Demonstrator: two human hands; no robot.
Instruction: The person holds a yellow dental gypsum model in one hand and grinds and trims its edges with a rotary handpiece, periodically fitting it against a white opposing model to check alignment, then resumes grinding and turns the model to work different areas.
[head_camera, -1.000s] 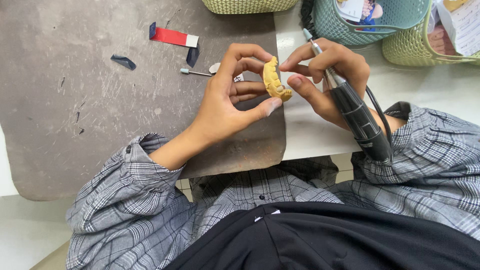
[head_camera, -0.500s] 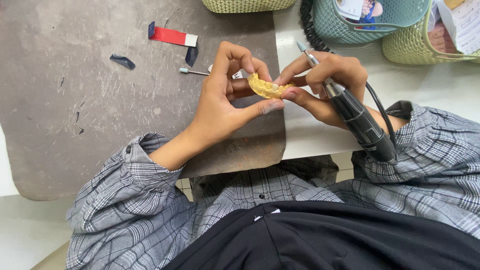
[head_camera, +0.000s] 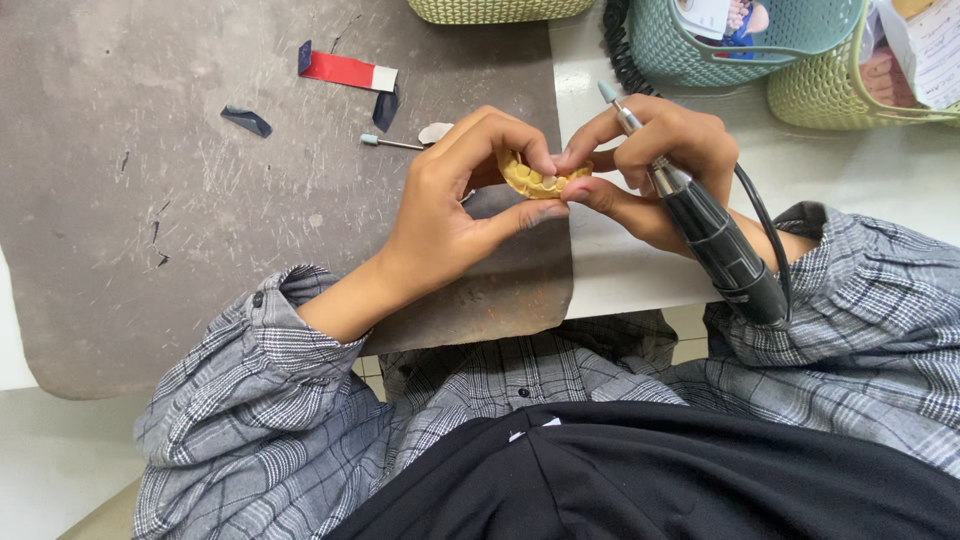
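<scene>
A small yellow dental cast (head_camera: 538, 179) with a row of teeth is pinched between the fingers of both hands above the edge of a worn grey mat (head_camera: 200, 210). My left hand (head_camera: 455, 205) grips its left side with thumb and fingertips. My right hand (head_camera: 655, 165) touches the cast's right end with thumb and forefinger while holding a black rotary handpiece (head_camera: 715, 240), whose pale tip (head_camera: 607, 91) points up and away from the cast. A black cable runs from the handpiece back over my right wrist.
On the mat lie a red and white strip (head_camera: 345, 70), dark scraps (head_camera: 247, 120), a small burr on a thin shaft (head_camera: 392, 143) and a pale chip (head_camera: 434, 132). A teal basket (head_camera: 745, 50) and green baskets (head_camera: 850, 95) stand at the white table's far edge.
The cast has been turned from standing on edge to lying flat with its teeth up, and both hands have closed in on it. The handpiece tip has swung away to the upper left.
</scene>
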